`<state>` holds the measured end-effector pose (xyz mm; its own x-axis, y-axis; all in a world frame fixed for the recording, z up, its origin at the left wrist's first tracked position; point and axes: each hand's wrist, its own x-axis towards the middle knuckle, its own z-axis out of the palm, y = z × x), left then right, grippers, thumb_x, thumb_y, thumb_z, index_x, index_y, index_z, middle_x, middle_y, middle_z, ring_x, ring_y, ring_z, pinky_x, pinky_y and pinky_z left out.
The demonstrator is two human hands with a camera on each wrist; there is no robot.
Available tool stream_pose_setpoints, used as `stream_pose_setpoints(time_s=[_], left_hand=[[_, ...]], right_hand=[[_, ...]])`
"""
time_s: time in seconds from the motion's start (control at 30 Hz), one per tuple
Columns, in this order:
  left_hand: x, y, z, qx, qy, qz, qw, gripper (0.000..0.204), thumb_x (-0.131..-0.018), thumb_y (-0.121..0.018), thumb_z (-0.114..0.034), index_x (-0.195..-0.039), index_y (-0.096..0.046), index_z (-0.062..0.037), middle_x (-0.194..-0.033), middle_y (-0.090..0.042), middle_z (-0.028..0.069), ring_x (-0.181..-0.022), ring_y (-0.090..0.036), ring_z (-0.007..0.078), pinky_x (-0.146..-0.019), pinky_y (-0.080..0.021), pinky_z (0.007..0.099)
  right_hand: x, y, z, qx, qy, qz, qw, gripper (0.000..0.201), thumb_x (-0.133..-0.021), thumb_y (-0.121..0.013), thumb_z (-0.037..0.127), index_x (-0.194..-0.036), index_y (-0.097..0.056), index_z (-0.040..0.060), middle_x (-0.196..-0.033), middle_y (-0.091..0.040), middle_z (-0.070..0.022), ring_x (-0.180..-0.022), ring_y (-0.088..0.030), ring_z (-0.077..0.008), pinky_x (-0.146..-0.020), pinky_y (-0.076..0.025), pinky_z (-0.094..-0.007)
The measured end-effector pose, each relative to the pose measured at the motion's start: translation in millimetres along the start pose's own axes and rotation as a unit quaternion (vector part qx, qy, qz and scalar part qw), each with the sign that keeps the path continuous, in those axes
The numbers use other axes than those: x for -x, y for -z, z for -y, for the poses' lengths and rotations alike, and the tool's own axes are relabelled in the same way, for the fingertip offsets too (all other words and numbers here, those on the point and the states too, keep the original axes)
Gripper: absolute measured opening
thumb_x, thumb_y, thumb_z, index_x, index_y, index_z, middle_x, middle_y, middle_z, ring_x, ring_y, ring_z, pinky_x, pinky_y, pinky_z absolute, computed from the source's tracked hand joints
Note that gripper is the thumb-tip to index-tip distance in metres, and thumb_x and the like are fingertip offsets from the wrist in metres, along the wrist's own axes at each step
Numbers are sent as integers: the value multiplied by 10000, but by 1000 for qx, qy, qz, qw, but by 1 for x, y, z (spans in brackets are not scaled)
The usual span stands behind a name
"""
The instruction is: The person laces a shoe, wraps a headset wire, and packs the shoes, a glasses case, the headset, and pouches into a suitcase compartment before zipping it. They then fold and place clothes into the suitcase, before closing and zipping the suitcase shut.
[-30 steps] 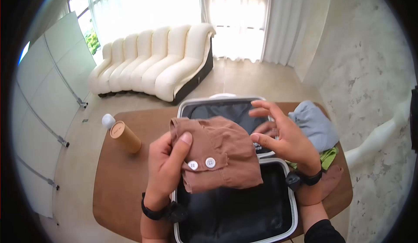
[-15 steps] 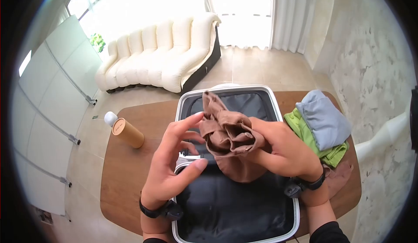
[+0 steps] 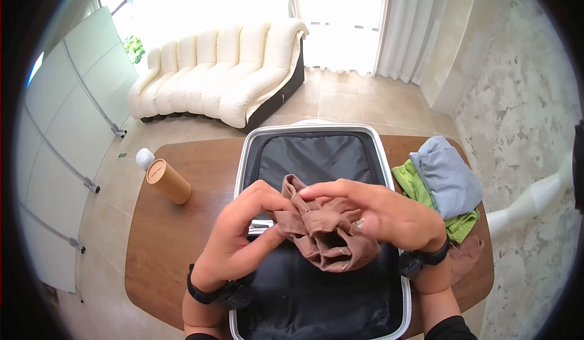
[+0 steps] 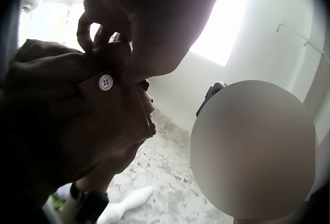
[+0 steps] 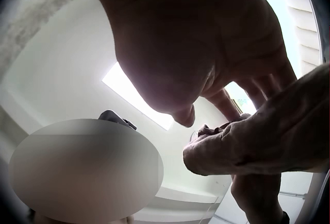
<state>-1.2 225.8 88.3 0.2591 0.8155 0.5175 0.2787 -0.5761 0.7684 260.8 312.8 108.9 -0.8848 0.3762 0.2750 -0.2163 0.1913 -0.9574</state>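
Observation:
A bundled brown buttoned garment [image 3: 325, 236] is held up over the suitcase, its folded layers opening toward me. At its left edge, my left hand [image 3: 240, 230] pinches a fold between thumb and index finger. The right hand [image 3: 395, 218] grips the opposite side, with fingers across the top and the thumb near the front. A white four-hole button [image 4: 105, 82] shows on the cloth in the left wrist view. From the right wrist, the garment [image 5: 258, 131] looks dark against the light, with fingers reaching behind it. Below lies the open suitcase [image 3: 239, 178] with its black lining.
Right of the suitcase, a grey-blue folded garment [image 3: 447, 172] lies on a green one [image 3: 460, 225], with a pinkish-brown cloth [image 3: 465, 262] nearer me. A cardboard tube [image 3: 170, 183] and a white round object [image 3: 145, 158] stand on the wooden table [image 3: 176, 248], left.
The garment has turned from its flat, buttoned face to a bunched end view. The left hand let go of it, then took hold again at its left edge; the right hand has come onto it.

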Motion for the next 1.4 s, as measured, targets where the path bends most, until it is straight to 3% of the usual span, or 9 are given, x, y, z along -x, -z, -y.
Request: stream_pose_setpoints(time_s=[0.1,0.17,0.33,0.57,0.8,1.07,1.17,1.27,1.4], left_hand=[[0,-1,2,43,-26,-32,998,196,-936,-684,27,-1128,-648,26,-1042,-633,96,-890,-648,171,-801,-525,302],[-1,-4,-2,76,-32,-66,994,180,-952,-677,24,-1128,-640,34,-1040,-627,87,-894,-645,162,-803,-523,297],[5,0,-16,128,-6,-188,974,149,-958,-682,9,-1099,-634,26,-1011,-598,66,-910,-612,132,-832,-486,269],[15,17,-32,-18,-51,-266,962,185,-890,-720,25,-1058,-642,30,-965,-574,43,-885,-527,110,-830,-438,258],[13,11,-34,-5,9,-317,949,159,-979,-675,31,-1131,-628,33,-1019,-645,35,-887,-584,76,-777,-455,210],[13,11,-35,-68,-13,-331,941,170,-1041,-639,-60,-1181,-654,35,-979,-678,21,-832,-605,68,-750,-474,203],[13,15,-43,-46,-13,-274,961,144,-1014,-656,-83,-1095,-712,22,-909,-685,32,-794,-614,90,-721,-481,233],[18,20,-55,-42,49,-81,995,96,-885,-713,-64,-943,-771,-15,-786,-658,72,-718,-631,160,-667,-475,283],[9,22,-50,6,-26,260,965,357,-899,-817,-222,-1180,-737,-17,-872,-688,93,-754,-669,263,-693,-521,341]], right_hand=[[4,3,0,14,-73,-44,996,442,-978,-679,167,-1373,-594,-13,-1217,-640,-144,-1101,-642,-227,-954,-503,-334],[2,2,2,325,39,-99,940,370,-901,-708,71,-1259,-654,-5,-1139,-619,-137,-1021,-647,-272,-885,-523,-350],[-2,-6,3,409,113,-269,865,214,-792,-742,-36,-987,-724,51,-1034,-605,-87,-843,-631,-230,-722,-518,-322],[6,13,3,488,175,-407,752,230,-786,-772,-45,-981,-731,69,-926,-598,-34,-692,-534,-118,-586,-418,-251],[12,12,4,364,67,-391,843,81,-933,-711,22,-1009,-688,32,-646,-641,0,-608,-604,-73,-542,-428,-239],[7,9,1,336,108,-429,831,95,-949,-703,81,-1021,-677,26,-851,-752,-56,-766,-725,-117,-617,-506,-242],[7,6,7,339,70,-395,851,142,-958,-709,125,-1038,-672,14,-885,-757,-76,-791,-733,-147,-652,-528,-271],[7,8,7,335,19,-358,872,201,-965,-718,172,-1063,-669,3,-903,-759,-96,-818,-743,-177,-705,-552,-299],[5,6,1,296,25,-352,887,271,-954,-753,211,-1091,-673,-8,-914,-763,-111,-851,-759,-194,-768,-585,-316]])
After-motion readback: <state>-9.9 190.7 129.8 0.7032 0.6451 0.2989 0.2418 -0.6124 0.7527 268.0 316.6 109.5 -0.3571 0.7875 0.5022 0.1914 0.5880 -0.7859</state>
